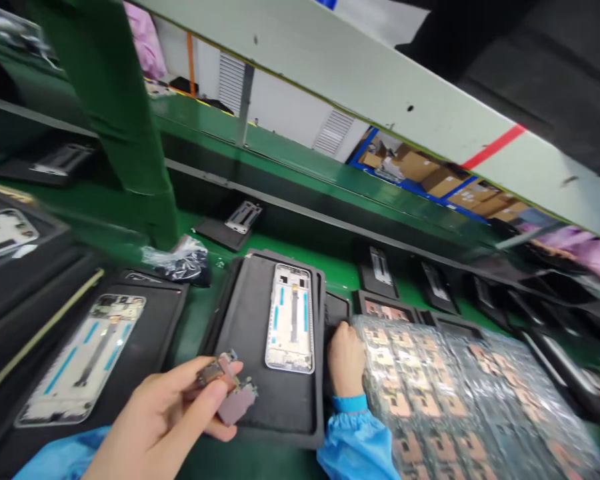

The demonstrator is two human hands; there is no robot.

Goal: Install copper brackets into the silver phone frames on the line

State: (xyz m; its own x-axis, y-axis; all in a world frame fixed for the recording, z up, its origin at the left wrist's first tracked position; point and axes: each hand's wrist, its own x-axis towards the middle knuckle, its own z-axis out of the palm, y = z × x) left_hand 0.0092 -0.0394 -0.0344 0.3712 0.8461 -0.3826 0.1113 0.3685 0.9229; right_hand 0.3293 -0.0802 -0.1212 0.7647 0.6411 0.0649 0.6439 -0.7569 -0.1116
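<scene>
Left hand [165, 420] is pinching a small pinkish board [230, 390] between thumb and fingers, grip clenched on it, holding it just over the near edge of the black tray [240, 313]. Phone frame [291, 317] is lying flat in that tray, just beyond the board. Right hand [346, 360] is resting at the tray's right edge, against the wrapped stack of boards [455, 393]. Its fingers are curling down out of sight, so can't tell its grip. Second frame [83, 360] is sitting in another tray further left on the green table [340, 270].
</scene>
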